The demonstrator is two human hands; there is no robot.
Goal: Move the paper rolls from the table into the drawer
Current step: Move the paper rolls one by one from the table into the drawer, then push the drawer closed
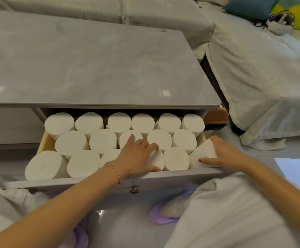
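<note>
The drawer (92,183) stands pulled out under the grey table top (92,65). Several white paper rolls fill it in three rows, all upright. My left hand (136,156) grips a roll (157,159) in the front row, fingers wrapped over its top. My right hand (224,153) holds a tilted roll (206,153) at the drawer's front right corner, thumb against the drawer front. No rolls show on the table top.
A metal knob (134,189) sits on the drawer front. A sofa with grey covers (253,77) runs behind and to the right. A headset (279,22) lies on it near coloured cushions. My knees and purple slippers (161,215) are below the drawer.
</note>
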